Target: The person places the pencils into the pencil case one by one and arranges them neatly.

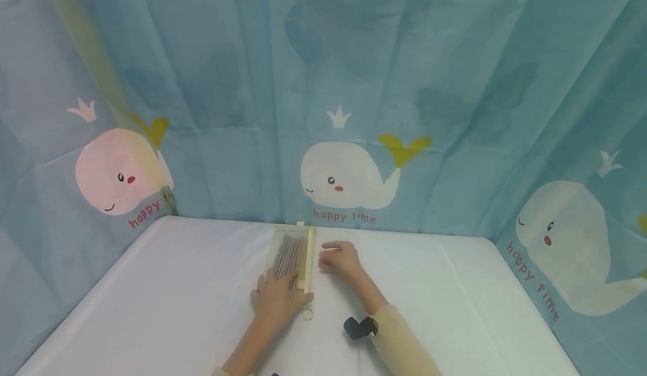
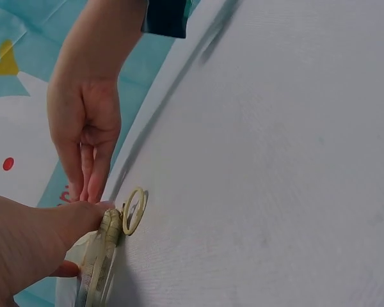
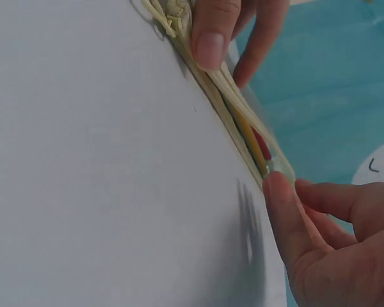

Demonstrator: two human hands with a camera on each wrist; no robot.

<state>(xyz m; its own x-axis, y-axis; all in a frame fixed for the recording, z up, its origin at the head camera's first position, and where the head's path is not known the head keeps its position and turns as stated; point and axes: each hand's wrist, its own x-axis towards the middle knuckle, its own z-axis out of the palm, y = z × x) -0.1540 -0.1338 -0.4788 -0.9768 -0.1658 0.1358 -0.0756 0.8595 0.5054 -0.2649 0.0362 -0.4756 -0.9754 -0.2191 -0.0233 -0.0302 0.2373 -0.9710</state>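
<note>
A clear pencil case point(image 1: 309, 258) with a cream zipped edge lies on the white table, several slim pencils point(image 1: 289, 255) showing through it. My left hand point(image 1: 275, 297) spreads over its near end and grips it, the thumb along the zipped edge and the fingers across the case. A cream ring point(image 2: 134, 211) hangs from the near corner. Through the gap in the zipped edge show a yellow pencil point(image 3: 253, 137) and something red. Just right of the case's far half is my right hand point(image 1: 341, 259), fingers loosely bent; its thumb and fingertips overlap the edge in the right wrist view.
A white cloth covers the table point(image 1: 429, 308). Behind and at both sides hangs a blue curtain point(image 1: 227, 168) printed with whales, close to the table's far edge. A black wrist camera point(image 1: 359, 328) sits at the right sleeve.
</note>
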